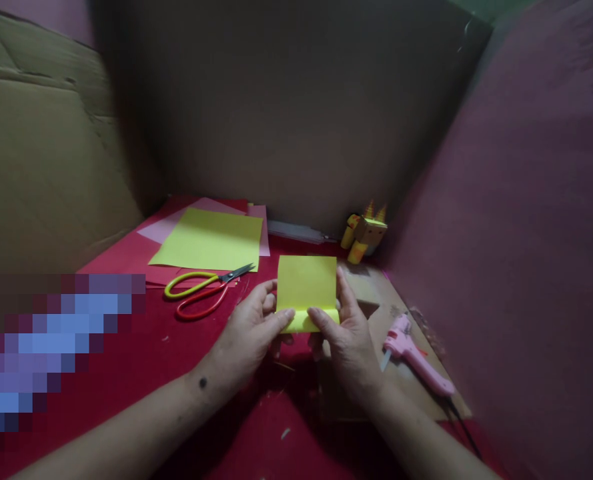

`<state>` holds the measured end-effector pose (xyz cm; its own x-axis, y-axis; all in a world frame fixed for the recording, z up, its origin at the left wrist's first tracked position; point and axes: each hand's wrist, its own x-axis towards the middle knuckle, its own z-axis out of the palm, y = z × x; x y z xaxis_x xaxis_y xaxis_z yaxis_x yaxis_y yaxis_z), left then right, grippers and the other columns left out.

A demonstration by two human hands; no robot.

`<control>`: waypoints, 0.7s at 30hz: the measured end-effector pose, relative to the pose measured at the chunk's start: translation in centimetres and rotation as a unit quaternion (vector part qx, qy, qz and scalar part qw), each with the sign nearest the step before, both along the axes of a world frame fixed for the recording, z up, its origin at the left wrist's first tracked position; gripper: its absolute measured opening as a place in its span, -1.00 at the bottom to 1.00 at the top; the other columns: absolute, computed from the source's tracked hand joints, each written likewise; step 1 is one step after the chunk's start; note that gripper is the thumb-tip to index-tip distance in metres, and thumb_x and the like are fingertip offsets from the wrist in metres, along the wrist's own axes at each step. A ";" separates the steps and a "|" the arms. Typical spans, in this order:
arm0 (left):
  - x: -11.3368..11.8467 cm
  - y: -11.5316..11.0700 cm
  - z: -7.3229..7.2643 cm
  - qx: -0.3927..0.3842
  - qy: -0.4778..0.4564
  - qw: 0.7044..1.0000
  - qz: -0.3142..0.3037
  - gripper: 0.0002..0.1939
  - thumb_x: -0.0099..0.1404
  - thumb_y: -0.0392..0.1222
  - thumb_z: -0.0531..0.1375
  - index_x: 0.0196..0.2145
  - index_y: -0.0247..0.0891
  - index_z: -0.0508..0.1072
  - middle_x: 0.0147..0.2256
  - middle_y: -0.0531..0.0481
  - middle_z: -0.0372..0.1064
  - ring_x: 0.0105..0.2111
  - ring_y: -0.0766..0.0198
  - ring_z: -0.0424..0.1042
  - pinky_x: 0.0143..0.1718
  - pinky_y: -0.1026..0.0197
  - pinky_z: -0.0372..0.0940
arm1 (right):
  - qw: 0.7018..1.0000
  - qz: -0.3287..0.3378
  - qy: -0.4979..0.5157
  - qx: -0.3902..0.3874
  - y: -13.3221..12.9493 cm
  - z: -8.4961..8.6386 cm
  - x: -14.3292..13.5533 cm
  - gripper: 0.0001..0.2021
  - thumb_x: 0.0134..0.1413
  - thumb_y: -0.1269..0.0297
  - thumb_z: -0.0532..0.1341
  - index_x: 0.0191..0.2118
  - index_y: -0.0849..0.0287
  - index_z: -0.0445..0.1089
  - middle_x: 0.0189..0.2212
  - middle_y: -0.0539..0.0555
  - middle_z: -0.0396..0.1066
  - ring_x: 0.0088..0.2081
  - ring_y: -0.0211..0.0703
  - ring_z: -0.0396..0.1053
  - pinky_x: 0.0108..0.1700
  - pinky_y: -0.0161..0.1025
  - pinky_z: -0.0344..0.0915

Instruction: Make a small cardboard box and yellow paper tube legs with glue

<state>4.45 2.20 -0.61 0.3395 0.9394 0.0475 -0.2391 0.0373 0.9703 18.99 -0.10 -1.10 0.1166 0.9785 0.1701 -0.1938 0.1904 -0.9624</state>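
Note:
A small piece of yellow paper (307,283) is held up between both hands, above the red tabletop. Its near edge is curled over into a roll or fold. My left hand (256,319) grips the left side, thumb pressed on the curled edge and fingers behind. On the right side, my right hand (345,327) does the same, its thumb close to the other one. Scissors (211,288) with one yellow and one red handle lie left of my left hand, blades pointing right. A pink glue gun (416,357) rests to the right of my right hand.
Yellow, pink and red paper sheets (216,237) lie stacked at the back left. Brown cardboard (376,300) lies under the glue gun. A small cardboard figure (369,233) with yellow legs and horns stands at the back right. Walls and a cardboard panel (41,167) surround the table.

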 end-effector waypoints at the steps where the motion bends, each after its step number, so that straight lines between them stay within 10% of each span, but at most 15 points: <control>1: 0.0 0.0 0.0 0.005 0.005 1.000 -0.003 -0.52 0.18 -0.12 0.22 0.01 -0.28 0.21 -0.29 0.01 0.42 -0.54 0.39 0.35 -0.58 0.34 0.23 | 1.000 0.011 -0.004 -0.004 0.0 0.0 0.0 -0.30 0.01 0.25 0.31 0.25 -0.13 0.03 -0.01 0.04 0.37 -0.55 -0.40 0.30 -0.59 -0.41 0.30; 6: 0.2 -0.2 -0.8 0.044 0.024 0.999 0.014 -0.78 0.28 -0.08 0.13 -0.18 -0.24 0.28 -0.29 0.01 0.42 -0.38 0.30 0.43 -0.35 0.24 0.35 | 0.996 0.052 -0.067 -0.008 -0.1 -0.4 0.1 -0.67 0.08 0.15 0.25 -0.03 0.11 0.31 -0.31 0.00 0.42 -0.63 -0.41 0.23 -0.68 -0.43 0.25; 10: 0.4 -0.3 -1.4 0.046 0.052 0.997 0.045 -0.77 0.27 -0.07 0.14 -0.16 -0.22 0.28 -0.39 0.08 0.40 -0.58 0.40 0.30 -0.59 0.33 0.23 | 0.997 0.026 -0.067 -0.008 -0.1 -0.8 0.1 -0.75 0.05 0.17 0.27 -0.16 0.15 0.37 -0.44 -0.05 0.38 -0.65 -0.40 0.22 -0.68 -0.41 0.27; 21: -0.2 -0.1 -0.1 0.011 0.007 0.995 -0.097 -0.62 0.15 -0.13 0.28 -0.12 -0.28 0.29 -0.31 -0.02 0.44 -0.44 0.33 0.43 -0.44 0.27 0.36 | 0.997 0.009 0.041 -0.060 0.6 -0.4 0.1 -0.70 -0.02 0.20 0.31 -0.17 0.18 0.33 -0.56 -0.10 0.37 -0.75 -0.45 0.16 -0.80 -0.50 0.11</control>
<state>4.21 2.15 -0.71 0.5150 0.8550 0.0607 -0.2150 0.0603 0.9747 19.04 0.51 -1.48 0.1078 0.9933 0.0414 -0.2744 0.0698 -0.9591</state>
